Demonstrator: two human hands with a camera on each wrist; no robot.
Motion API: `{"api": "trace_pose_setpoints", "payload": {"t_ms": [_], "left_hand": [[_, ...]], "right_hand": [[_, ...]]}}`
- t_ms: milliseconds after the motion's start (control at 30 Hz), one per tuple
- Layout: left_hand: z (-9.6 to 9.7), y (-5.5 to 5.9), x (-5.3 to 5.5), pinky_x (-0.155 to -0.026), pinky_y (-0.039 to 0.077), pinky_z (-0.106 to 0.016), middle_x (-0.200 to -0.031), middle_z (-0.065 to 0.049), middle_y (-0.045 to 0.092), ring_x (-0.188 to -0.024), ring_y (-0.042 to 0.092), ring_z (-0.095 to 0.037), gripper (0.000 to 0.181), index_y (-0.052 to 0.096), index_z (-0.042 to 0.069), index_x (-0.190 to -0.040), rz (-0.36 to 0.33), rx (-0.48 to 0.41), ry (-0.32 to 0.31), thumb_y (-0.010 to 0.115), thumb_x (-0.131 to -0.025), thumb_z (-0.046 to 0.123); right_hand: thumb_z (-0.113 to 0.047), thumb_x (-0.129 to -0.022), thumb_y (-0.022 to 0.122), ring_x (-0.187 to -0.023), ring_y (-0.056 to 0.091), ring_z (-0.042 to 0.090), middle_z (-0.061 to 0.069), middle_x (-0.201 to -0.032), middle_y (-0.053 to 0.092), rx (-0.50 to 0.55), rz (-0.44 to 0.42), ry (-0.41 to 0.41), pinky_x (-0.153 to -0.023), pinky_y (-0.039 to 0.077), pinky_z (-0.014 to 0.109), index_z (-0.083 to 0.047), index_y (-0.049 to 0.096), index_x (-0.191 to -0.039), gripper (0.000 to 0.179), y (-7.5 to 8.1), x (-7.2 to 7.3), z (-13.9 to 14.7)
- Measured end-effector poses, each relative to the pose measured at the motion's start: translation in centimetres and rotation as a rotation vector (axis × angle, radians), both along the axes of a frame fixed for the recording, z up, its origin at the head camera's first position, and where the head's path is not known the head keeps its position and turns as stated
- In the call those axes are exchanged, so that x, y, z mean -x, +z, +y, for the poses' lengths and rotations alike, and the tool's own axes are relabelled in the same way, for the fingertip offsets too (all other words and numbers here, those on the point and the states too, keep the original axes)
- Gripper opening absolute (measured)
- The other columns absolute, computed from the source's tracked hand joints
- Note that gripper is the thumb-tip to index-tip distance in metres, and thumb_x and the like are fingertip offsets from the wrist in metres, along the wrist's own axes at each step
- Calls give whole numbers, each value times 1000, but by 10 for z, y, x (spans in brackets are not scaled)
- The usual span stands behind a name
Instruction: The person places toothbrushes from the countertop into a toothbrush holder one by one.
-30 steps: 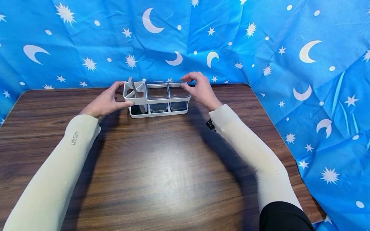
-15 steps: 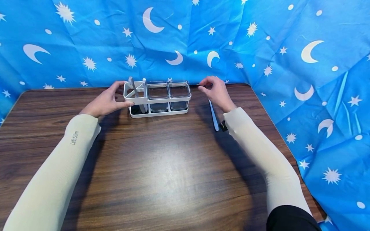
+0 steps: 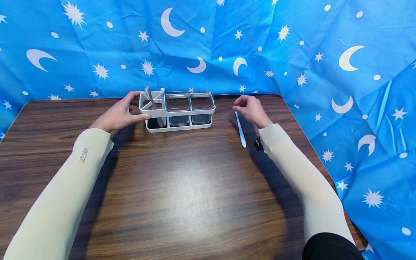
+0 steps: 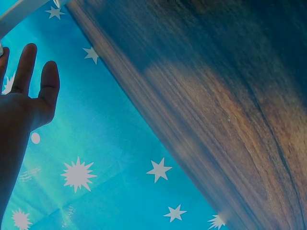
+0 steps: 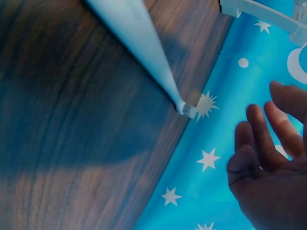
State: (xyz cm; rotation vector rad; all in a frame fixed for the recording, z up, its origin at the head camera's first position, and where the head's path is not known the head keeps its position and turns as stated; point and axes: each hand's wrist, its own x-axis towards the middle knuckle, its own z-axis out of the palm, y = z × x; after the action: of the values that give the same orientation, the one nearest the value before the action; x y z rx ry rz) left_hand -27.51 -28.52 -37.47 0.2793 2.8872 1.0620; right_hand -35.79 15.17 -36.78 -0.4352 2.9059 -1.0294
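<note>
A white rack (image 3: 188,128) stands at the table's back edge, with two clear cups (image 3: 177,104) in it. Two slim pale sticks, apparently toothbrushes (image 3: 162,94), poke up from its left compartment. My left hand (image 3: 117,115) holds the rack's left end between thumb and forefinger; the other fingers stretch loosely in the left wrist view. To the right lies a white toothbrush (image 3: 240,129), its narrow tip toward the back. My right hand (image 3: 253,109) hovers by that tip. In the right wrist view, the loosely bent fingers (image 5: 256,129) appear apart from the toothbrush (image 5: 144,43).
The brown wooden table (image 3: 182,180) ends at a blue curtain (image 3: 221,43) with moons and stars, which hangs behind it and along its right side. A small black device (image 3: 258,143) sits under the right sleeve cuff.
My right hand has left the rack's right cup and moved right, then slightly nearer, to the toothbrush. The toothbrush has come out from behind my right arm. My left hand has stayed still.
</note>
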Motion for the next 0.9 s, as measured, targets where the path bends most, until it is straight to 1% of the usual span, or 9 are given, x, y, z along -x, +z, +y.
{"api": "trace_pose_setpoints", "payload": {"t_ms": [100,200,367,467,600,900], "left_hand": [[0,0,0,-96,32,-62,-133,-20,41,-120,40,-40,95,17,19,-149,-1,-1,3,69,-79,55],[-1,-1,0,-96,32,-61,-132,-19,41,-120,40,-39,95,18,19,-149,-4,-2,5,69,-79,55],[-1,-1,-1,-96,32,-61,-133,-19,40,-119,40,-39,95,17,18,-149,-7,7,7,68,-79,56],[-1,-1,-1,-96,32,-61,-133,-19,40,-119,40,-39,94,17,18,-149,-5,8,7,68,-79,56],[-1,-1,-1,-96,32,-62,-133,-20,39,-119,39,-39,94,17,18,-149,-3,9,6,68,-80,55],[0,0,0,-95,32,-62,-134,-20,39,-120,39,-41,95,15,19,-150,4,22,3,68,-80,56]], "right_hand": [[-17,-93,63,-87,53,25,10,-98,57,-36,-68,3,-76,45,36,-6,59,-104,16,-4,2,2],[-14,-92,64,-86,53,26,12,-97,56,-90,-132,-20,-75,44,37,-4,59,-103,16,-9,3,4],[-15,-90,66,-85,52,28,13,-95,57,-204,-195,-62,-72,43,36,-2,60,-99,17,-15,4,7],[-16,-89,67,-82,52,27,13,-92,57,-240,-204,-66,-67,43,34,-2,60,-96,18,-17,3,7],[-16,-88,68,-78,51,25,12,-88,56,-250,-204,-70,-63,40,32,-2,61,-94,17,-19,2,7],[-17,-89,68,-79,52,25,11,-88,57,-251,-212,-92,-65,41,32,-3,62,-91,15,-26,4,6]]}}
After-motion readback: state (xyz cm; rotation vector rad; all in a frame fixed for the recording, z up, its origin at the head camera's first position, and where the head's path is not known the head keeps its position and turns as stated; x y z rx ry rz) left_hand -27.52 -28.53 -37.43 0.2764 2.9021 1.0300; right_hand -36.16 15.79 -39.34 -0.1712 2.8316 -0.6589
